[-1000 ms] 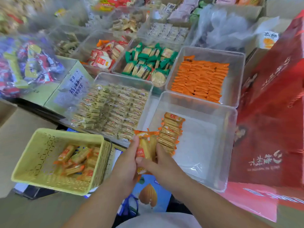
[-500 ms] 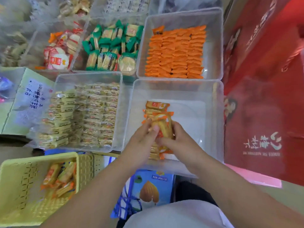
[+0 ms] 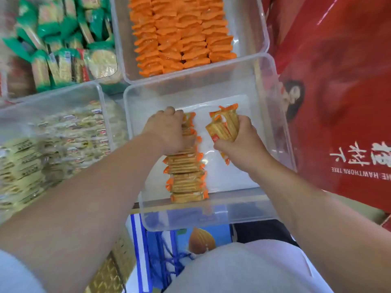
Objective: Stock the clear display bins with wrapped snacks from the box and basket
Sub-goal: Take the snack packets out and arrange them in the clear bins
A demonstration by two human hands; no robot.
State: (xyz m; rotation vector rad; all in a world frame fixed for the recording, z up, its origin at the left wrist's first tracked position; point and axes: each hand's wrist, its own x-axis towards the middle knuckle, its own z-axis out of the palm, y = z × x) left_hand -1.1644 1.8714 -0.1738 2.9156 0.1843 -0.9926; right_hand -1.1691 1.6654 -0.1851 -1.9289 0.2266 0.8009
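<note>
The near clear bin (image 3: 211, 210) holds one row of orange-edged wrapped cracker packs (image 3: 186, 178) running front to back along its left half. My left hand (image 3: 167, 132) lies over the far end of that row, fingers curled down round the top packs. My right hand (image 3: 241, 142) is inside the same bin, to the right of the row, and grips a small bundle of the same packs (image 3: 224, 125) upright above the bare white floor. The yellow basket and the box are out of view.
Behind this bin stands a clear bin of orange snacks (image 3: 179, 39). Bins of green-wrapped packs (image 3: 63, 49) and pale yellow packs (image 3: 53, 144) are at the left. A red paper bag (image 3: 338, 102) stands against the right side. A blue almond box (image 3: 201, 242) lies below.
My hands were together on one bundle over the row. They have parted: the left went onto the row's far end, the right moved right with the bundle. The view has come closer.
</note>
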